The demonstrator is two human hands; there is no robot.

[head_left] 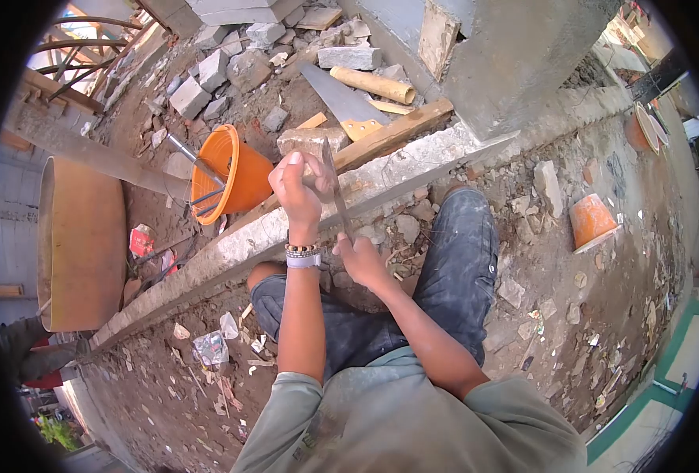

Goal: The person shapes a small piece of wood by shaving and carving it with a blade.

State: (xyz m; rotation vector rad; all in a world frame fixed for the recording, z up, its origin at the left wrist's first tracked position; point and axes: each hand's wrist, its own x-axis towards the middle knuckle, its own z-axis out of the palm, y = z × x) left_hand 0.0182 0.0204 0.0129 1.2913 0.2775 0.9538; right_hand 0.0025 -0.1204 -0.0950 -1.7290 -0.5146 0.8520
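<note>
My right hand (356, 258) is closed around the lower end of a long, narrow dark metal blade (336, 189), its pointed tip upward. The grip end is hidden in my fist. My left hand (300, 189) is raised beside the blade, thumb up and fingers curled close to its flat side. Whether the left fingers touch the blade or pinch something small, I cannot make out. Just beyond the hands lie a brick-like block (311, 142) and a concrete ledge (420, 162). An orange bucket (248, 169) with tools in it leans left of my left hand.
A handsaw (341, 98), a bamboo piece (373, 84) and a wooden beam (397, 135) lie behind the ledge. Broken blocks (211, 71) are heaped farther back. A concrete column (515, 71) rises at the right. An orange pot-shaped container (592, 221) sits on the rubble-strewn ground.
</note>
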